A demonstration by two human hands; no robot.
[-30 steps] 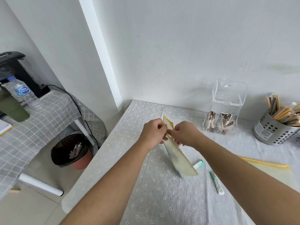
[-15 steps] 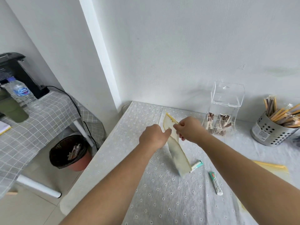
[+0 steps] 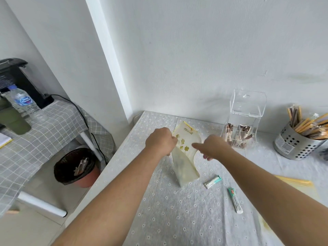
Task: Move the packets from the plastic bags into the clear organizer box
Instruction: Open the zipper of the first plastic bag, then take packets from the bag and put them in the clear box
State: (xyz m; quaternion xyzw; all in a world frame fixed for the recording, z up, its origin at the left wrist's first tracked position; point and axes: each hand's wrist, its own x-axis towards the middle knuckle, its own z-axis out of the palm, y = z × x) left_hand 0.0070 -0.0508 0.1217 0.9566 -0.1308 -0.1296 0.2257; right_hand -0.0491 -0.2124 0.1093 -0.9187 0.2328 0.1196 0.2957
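A pale plastic bag (image 3: 184, 157) with yellow flower prints and a yellow zip strip stands upright on the table, its mouth pulled wide. My left hand (image 3: 160, 140) grips the bag's left edge. My right hand (image 3: 211, 146) holds its right edge, fingers curled behind the plastic. Two stick packets lie on the cloth just right of the bag: a white and teal one (image 3: 212, 181) and a longer green-tipped one (image 3: 235, 200). The clear organizer box (image 3: 244, 118) stands by the wall at the back right, lid raised, with brown packets in its lower compartments.
A perforated metal cup (image 3: 294, 146) full of stick packets stands at the far right. A second flat bag (image 3: 296, 181) with a yellow strip lies under my right forearm. Left of the table are a bin (image 3: 76, 167) on the floor and a side table (image 3: 44, 128) with a water bottle (image 3: 24, 105).
My hands have moved apart, pulling the bag's mouth open; the bag now faces me with its flower print showing. The two loose packets have not moved.
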